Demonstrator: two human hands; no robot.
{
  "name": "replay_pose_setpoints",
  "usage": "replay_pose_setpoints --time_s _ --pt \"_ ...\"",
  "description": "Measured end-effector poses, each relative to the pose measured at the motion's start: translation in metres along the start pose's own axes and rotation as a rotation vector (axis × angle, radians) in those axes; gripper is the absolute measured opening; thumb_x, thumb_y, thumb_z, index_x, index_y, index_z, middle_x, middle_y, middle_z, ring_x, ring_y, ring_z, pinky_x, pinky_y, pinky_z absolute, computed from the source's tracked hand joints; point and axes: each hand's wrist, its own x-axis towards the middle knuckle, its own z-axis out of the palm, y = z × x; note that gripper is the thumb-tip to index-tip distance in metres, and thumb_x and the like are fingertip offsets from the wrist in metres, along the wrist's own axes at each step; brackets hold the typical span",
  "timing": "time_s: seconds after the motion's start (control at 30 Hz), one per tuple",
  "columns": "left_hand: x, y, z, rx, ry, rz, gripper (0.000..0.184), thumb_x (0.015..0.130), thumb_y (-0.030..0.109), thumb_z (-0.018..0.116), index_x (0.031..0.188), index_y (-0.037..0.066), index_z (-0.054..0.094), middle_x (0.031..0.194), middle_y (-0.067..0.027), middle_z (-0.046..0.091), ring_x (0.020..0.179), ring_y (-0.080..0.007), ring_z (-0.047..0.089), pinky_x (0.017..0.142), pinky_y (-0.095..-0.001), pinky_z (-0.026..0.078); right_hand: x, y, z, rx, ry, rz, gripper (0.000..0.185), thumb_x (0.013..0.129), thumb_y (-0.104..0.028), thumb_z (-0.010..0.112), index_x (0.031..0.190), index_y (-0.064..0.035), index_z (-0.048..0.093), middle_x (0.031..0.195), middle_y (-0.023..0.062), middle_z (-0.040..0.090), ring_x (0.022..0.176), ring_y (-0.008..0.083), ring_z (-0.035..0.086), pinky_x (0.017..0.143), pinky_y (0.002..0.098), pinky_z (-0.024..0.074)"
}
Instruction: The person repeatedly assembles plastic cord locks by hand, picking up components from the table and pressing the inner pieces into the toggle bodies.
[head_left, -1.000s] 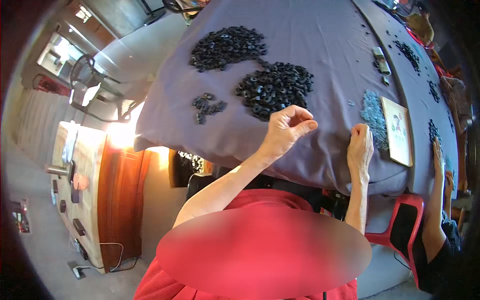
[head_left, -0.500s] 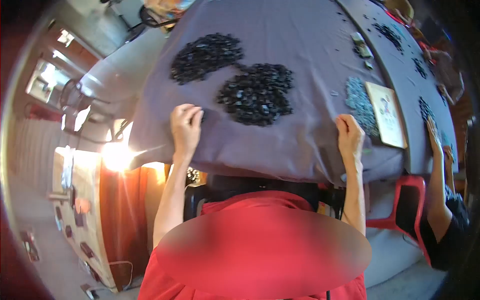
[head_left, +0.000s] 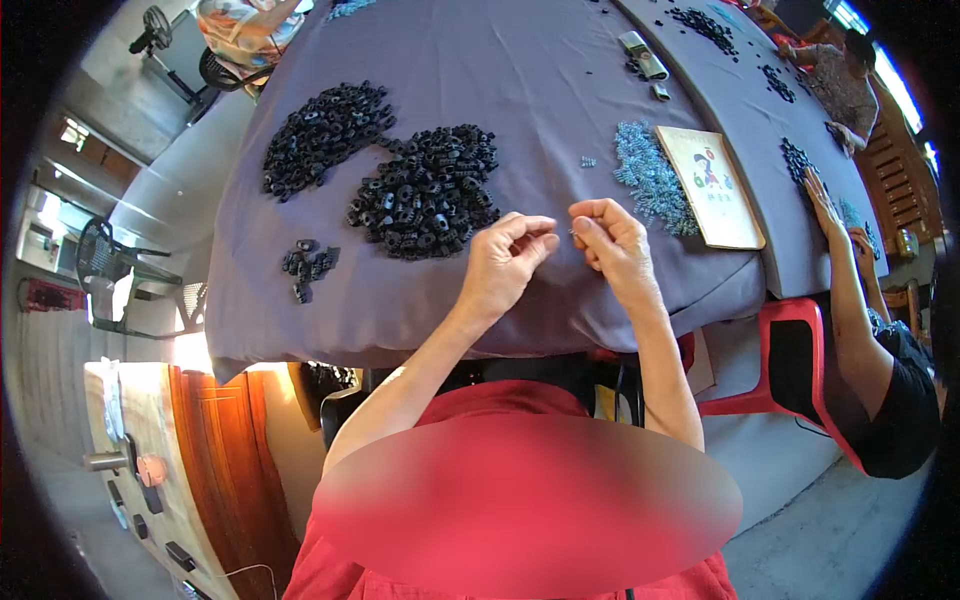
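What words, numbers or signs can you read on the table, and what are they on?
None that I can read.
Pale board: small marks sit around its coloured picture, too blurred to read.
Pale-and-dark packet: any printing is too small to read.
Small pale object beside the packet: too small to tell if it has any writing.

The wearer's own body, seen from above: a plain red garment (head_left: pixel 500 400) covers the torso, its upper edge a rounded curve with soft gathered folds, and its lower corners loosely creased. A smooth blurred oval (fading to grey-brown towards both ends) hides most of the front, and a short, narrow dark strip (head_left: pixel 630 594) shows at the bottom edge. The forearms are bare, as are the left hand (head_left: pixel 499 268) and right hand (head_left: pixel 622 254), with slender fingers.
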Motion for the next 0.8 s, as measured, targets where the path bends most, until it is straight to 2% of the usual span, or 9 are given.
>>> replay_pose_setpoints --time_s 0.17,0.2,0.23,0.27,0.47,0.57,0.6,0.73,0.8 --pt "0.008 -0.012 0.017 -0.043 -0.037 0.002 0.013 0.083 0.004 0.064 0.095 0.002 0.066 0.081 0.0024 0.063 0.073 -0.0038 0.055 0.066 -0.0178 0.045 0.002 0.007 0.000 -0.022 0.000 -0.006 0.012 0.085 -0.011 0.059 0.092 -0.0010 0.059 0.069 -0.0017 0.058 0.057 0.0020 0.047 0.049 0.0169 0.0375" --pt "0.008 -0.013 0.017 -0.058 -0.037 -0.023 0.013 0.083 0.004 0.064 0.095 0.002 0.066 0.081 0.0025 0.063 0.073 -0.0037 0.055 0.066 -0.0178 0.045 0.003 0.011 -0.001 -0.048 -0.015 -0.048 0.014 0.088 -0.015 0.058 0.094 -0.0026 0.058 0.067 -0.0010 0.057 0.052 0.0017 0.046 0.045 0.0158 0.0352" --pt "0.008 -0.014 0.017 -0.073 -0.036 -0.048 0.013 0.082 0.004 0.064 0.095 0.002 0.066 0.081 0.0026 0.064 0.073 -0.0036 0.055 0.067 -0.0178 0.045 0.003 0.012 -0.002 -0.031 -0.027 -0.014 0.014 0.088 -0.014 0.057 0.095 -0.0022 0.058 0.067 -0.0006 0.057 0.053 0.0021 0.047 0.046 0.0161 0.0367" --pt "0.008 -0.014 0.019 -0.083 0.006 -0.003 0.012 0.082 0.007 0.065 0.092 0.000 0.066 0.073 -0.0011 0.063 0.064 -0.0053 0.052 0.059 -0.0205 0.043 0.003 0.011 -0.003 -0.015 -0.039 0.018 0.014 0.088 -0.014 0.057 0.096 -0.0017 0.059 0.068 -0.0002 0.058 0.054 0.0026 0.048 0.047 0.0165 0.0383" --pt "0.008 -0.019 0.017 0.006 0.069 -0.025 0.010 0.083 0.006 0.062 0.089 0.000 0.066 0.074 -0.0039 0.064 0.064 -0.0070 0.054 0.059 -0.0221 0.044 0.006 0.013 -0.008 0.074 -0.150 -0.016 0.017 0.087 -0.005 0.055 0.102 0.0034 0.058 0.079 0.0048 0.061 0.066 0.0084 0.057 0.057 0.0220 0.0481" --pt "0.004 -0.017 0.017 0.047 0.086 -0.007 0.012 0.085 0.010 0.060 0.093 0.002 0.067 0.073 0.0021 0.062 0.060 -0.0035 0.048 0.055 -0.0197 0.041 0.003 0.014 -0.007 0.041 -0.175 -0.021 0.021 0.085 0.000 0.055 0.105 0.0041 0.057 0.085 0.0057 0.062 0.073 0.0095 0.059 0.064 0.0228 0.0491" --pt "0.005 -0.021 0.017 0.074 0.101 0.068 0.012 0.086 0.010 0.059 0.091 0.002 0.065 0.071 0.0016 0.061 0.060 -0.0040 0.048 0.054 -0.0202 0.041 0.001 0.015 -0.006 0.031 -0.165 -0.012 0.021 0.084 0.002 0.055 0.105 0.0039 0.057 0.086 0.0056 0.063 0.074 0.0092 0.059 0.064 0.0226 0.0489" --pt "0.006 -0.017 0.020 0.161 0.107 0.113 0.014 0.089 0.013 0.056 0.086 0.001 0.061 0.067 -0.0017 0.059 0.061 -0.0073 0.050 0.057 -0.0236 0.042 0.007 0.020 -0.006 -0.039 -0.114 -0.053 0.021 0.081 0.005 0.056 0.102 0.0032 0.059 0.087 0.0048 0.063 0.074 0.0080 0.058 0.066 0.0222 0.0483" --pt "0.006 -0.015 0.020 0.167 0.098 0.069 0.014 0.088 0.013 0.056 0.084 0.000 0.060 0.067 -0.0084 0.059 0.060 -0.0145 0.054 0.057 -0.0277 0.043 0.006 0.021 -0.004 -0.120 -0.058 -0.120 0.021 0.078 0.006 0.057 0.099 0.0021 0.060 0.086 0.0043 0.063 0.074 0.0079 0.058 0.066 0.0221 0.0481"
